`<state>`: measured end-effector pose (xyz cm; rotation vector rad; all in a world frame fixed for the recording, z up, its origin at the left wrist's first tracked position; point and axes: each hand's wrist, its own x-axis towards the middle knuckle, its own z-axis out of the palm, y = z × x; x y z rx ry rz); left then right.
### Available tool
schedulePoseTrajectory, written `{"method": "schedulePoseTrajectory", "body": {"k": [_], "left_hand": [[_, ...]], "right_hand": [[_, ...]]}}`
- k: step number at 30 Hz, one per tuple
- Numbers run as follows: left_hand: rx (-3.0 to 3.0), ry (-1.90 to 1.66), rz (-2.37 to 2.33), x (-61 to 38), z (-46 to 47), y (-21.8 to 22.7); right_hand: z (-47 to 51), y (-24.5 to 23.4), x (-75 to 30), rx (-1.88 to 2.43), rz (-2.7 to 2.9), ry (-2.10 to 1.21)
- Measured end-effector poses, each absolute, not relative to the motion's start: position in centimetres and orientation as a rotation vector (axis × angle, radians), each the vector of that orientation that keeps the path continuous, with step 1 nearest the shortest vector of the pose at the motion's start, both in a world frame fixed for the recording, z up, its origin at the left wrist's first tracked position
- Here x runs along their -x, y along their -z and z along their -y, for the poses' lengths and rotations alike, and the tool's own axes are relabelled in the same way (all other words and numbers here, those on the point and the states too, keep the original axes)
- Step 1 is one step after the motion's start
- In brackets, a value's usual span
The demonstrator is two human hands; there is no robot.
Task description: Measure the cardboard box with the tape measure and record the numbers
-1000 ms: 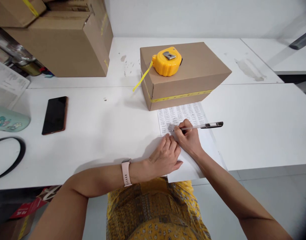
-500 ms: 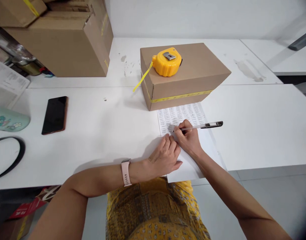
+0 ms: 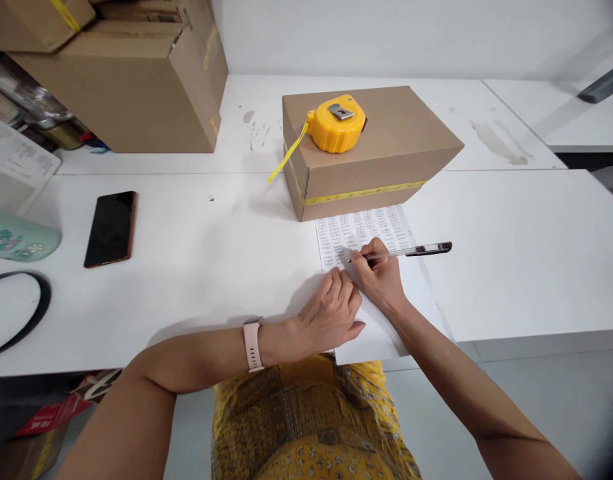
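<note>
While the left hand [image 3: 330, 312] rests loosely, thumb out, on a white paper sheet [image 3: 366, 225] with rows of small writing, the right hand [image 3: 379, 273] pinches a thin, clear pen with a black end [image 3: 405, 252]. Farther off, a yellow, rounded tape measure [image 3: 338, 125] sits on a brown cardboard box [image 3: 386, 137].

Bright, diffuse light | soft shadows on table [image 3: 511, 267] | right corners darkened (smudgily) | edges stretched

White wall [image 3: 376, 40] across far side; white tabletop [image 3: 526, 253] before it, seam [image 3: 186, 174] running across, worn patch [image 3: 506, 148] far right; grey tiled floor [image 3: 546, 387] near right; soft lighting.
</note>
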<state>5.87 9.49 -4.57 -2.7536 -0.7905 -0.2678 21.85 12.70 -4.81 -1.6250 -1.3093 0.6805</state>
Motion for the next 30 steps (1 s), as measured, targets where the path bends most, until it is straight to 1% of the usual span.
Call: {"method": "schedulePoseTrajectory", "body": {"k": [18, 30], "left_hand": [[2.802, 0.232, 0.781, -5.82, -9.67, 4.32], [2.750, 0.298, 0.772, -5.79, -9.61, 4.60]], "right_hand": [[-12.65, 4.44, -21.75, 1.666, 1.299, -0.697], [-12.65, 4.38, -21.79, 1.680, 1.295, -0.717]]}}
